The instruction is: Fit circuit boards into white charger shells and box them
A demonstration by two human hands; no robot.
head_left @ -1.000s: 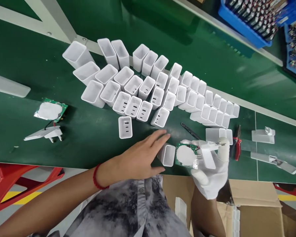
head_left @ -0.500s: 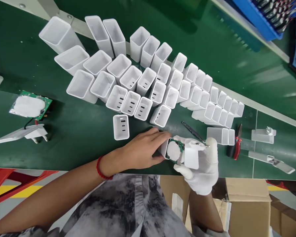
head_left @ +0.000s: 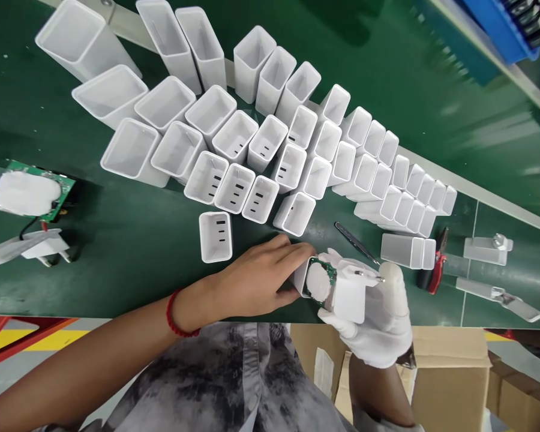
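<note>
My bare left hand point(head_left: 256, 279) is wrapped round a white plastic charger case point(head_left: 300, 277) near the front edge of the bench. A green circuit board with a white pad point(head_left: 320, 281) sits at the case's open end, partly inside. My right hand point(head_left: 378, 312), in a white glove, grips the white plug cover point(head_left: 348, 298) attached to the board; metal plug pins stick out from it toward the glove. Just above the right hand lies a pair of dark tweezers point(head_left: 356, 242). How deep the board sits in the case is hidden.
Many open white cases point(head_left: 236, 189) stand in rows across the green bench point(head_left: 130, 240). Another circuit board point(head_left: 31, 191), wired to a plug cover point(head_left: 45, 245), lies at left. Red-handled pliers point(head_left: 434, 267) and more plug covers point(head_left: 488, 249) are at right. Cardboard boxes point(head_left: 450, 378) stand below the edge.
The view has shifted slightly closer, so things on the bench appear spread outward. Both hands keep their hold on the case and plug cover, with little visible movement between the parts.
</note>
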